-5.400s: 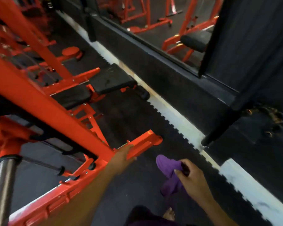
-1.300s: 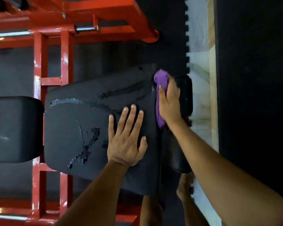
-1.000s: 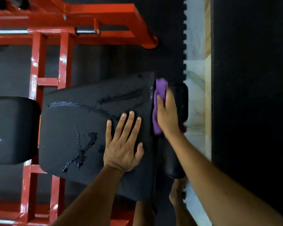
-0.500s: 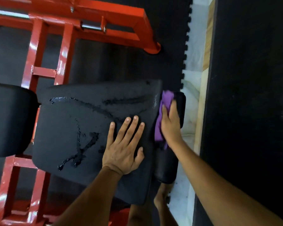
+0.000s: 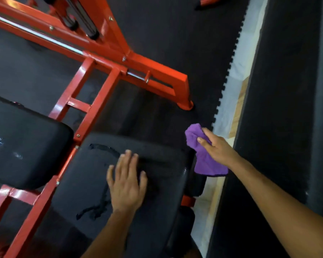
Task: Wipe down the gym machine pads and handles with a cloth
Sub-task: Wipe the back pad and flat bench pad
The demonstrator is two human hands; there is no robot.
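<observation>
Beside the pad (image 5: 93, 183), purple cloth (image 5: 203, 161) in right hand (image 5: 215, 148), seemingly lifted.

Floor: dark rubber matting (image 5: 175, 34) with an interlocking toothed edge along its right side. Beside that edge runs a pale, marble-like floor strip (image 5: 237, 71), bordered by a narrow wooden-toned band (image 5: 239, 112). Right of these stands a black wall panel (image 5: 287, 90). Light glares on glossy surfaces.

Two black pads (image 5: 123, 183) (image 5: 24, 144), one purple cloth (image 5: 203, 159), two hands (image 5: 127, 185) (image 5: 216, 148).
</observation>
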